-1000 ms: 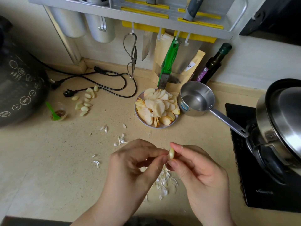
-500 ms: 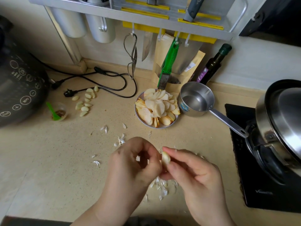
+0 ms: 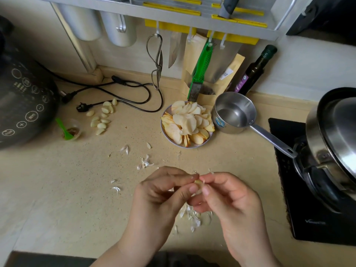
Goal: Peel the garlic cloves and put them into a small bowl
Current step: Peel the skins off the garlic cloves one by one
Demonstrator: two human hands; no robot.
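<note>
Peeled garlic cloves (image 3: 102,117) lie far left on the desk (image 3: 57,189); at centre the left hand (image 3: 161,197) and right hand (image 3: 227,197) meet, fingers of both clamped on one garlic clove (image 3: 198,185) above loose skins (image 3: 192,216)

Beige speckled countertop (image 3: 57,189). Pale cream garlic clove (image 3: 198,185); white papery skins (image 3: 192,216). Green peeler handle (image 3: 202,64). Yellow strips on grey rack (image 3: 173,8). Dark bottle (image 3: 256,70), purple label. Black cooktop (image 3: 312,218). Silver saucepan (image 3: 233,112).
</note>
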